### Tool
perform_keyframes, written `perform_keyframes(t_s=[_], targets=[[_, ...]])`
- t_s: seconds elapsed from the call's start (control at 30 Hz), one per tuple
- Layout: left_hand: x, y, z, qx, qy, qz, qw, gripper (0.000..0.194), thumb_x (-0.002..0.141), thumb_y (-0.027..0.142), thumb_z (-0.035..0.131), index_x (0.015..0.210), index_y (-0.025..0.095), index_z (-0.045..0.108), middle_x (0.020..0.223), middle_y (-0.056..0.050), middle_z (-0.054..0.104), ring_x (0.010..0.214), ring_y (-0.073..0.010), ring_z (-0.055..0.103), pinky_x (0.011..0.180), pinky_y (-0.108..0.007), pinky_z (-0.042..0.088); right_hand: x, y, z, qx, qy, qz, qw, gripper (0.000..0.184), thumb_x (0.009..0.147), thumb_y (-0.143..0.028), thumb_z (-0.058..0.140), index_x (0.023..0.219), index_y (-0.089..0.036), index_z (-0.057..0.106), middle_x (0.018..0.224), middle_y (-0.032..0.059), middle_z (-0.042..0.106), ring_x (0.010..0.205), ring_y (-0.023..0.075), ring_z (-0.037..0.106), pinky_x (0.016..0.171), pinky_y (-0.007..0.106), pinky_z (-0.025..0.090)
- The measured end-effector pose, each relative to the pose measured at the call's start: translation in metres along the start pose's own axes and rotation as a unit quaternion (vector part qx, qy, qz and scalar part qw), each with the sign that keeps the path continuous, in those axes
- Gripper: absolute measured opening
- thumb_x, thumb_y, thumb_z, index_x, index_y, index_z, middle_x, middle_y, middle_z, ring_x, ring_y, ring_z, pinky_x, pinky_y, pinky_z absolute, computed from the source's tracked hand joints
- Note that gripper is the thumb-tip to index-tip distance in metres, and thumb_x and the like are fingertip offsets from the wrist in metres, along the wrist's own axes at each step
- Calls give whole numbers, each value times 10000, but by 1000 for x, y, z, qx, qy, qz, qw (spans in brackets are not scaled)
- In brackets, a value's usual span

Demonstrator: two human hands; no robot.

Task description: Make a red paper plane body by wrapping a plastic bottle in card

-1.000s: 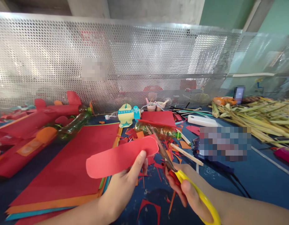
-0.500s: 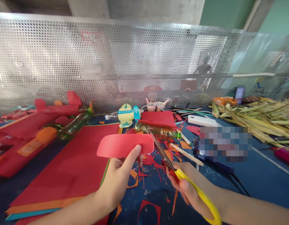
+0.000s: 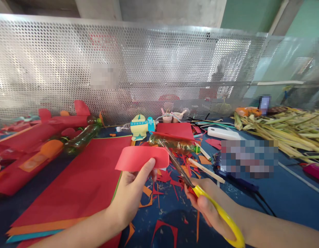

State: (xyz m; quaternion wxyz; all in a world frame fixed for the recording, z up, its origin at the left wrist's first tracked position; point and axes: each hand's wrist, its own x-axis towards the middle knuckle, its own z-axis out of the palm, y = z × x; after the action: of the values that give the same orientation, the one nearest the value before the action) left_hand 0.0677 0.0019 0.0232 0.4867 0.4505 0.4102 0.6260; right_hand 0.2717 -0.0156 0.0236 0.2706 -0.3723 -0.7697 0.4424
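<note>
Red paper strip [image 3: 142,157], light and floppy, pinched at its edge by the left hand [image 3: 132,194]; right hand [image 3: 208,206] grips scissors [image 3: 201,193] beside it.

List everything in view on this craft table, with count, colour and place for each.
red paper strip: one, red, rounded end, held up at centre
scissors: one pair, yellow handles, blades at the strip's right end
paper sheets: a stack, red on top, orange and teal beneath, left of centre
paper scraps: many, red and orange, on the blue table
clear bottle: one, under red paper, behind the strip
green bottle: one, lying left of centre
bottle planes: count unclear, red with orange, far left
small plane: one, yellow and teal, at the mesh screen
palm leaves: a heap, yellow-green, right
wooden stick: one, tan, right of the scraps
left hand: pinching the strip
right hand: in the scissor handles
</note>
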Motion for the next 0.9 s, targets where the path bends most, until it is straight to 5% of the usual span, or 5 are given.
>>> perform_keyframes(t_s=[0.5, 0.9], targets=[[10, 2, -5, -28, -13, 1, 1000, 192, 751, 342, 738, 660, 186, 673, 623, 29, 632, 602, -106, 557, 651, -215, 468, 0, 3, 0, -46, 16, -3, 999, 671, 785, -848, 185, 666, -204, 330, 594, -40, 312, 527, 94, 281, 474, 259, 221], [14, 9, -5, 44, 6, 41, 998, 169, 757, 336, 714, 715, 175, 686, 626, 8, 648, 557, -120, 558, 614, -246, 478, 0, 2, 1, -40, 14, 9, 999, 673, 781, -850, 184, 667, -205, 336, 567, -53, 272, 505, 88, 259, 464, 258, 208]])
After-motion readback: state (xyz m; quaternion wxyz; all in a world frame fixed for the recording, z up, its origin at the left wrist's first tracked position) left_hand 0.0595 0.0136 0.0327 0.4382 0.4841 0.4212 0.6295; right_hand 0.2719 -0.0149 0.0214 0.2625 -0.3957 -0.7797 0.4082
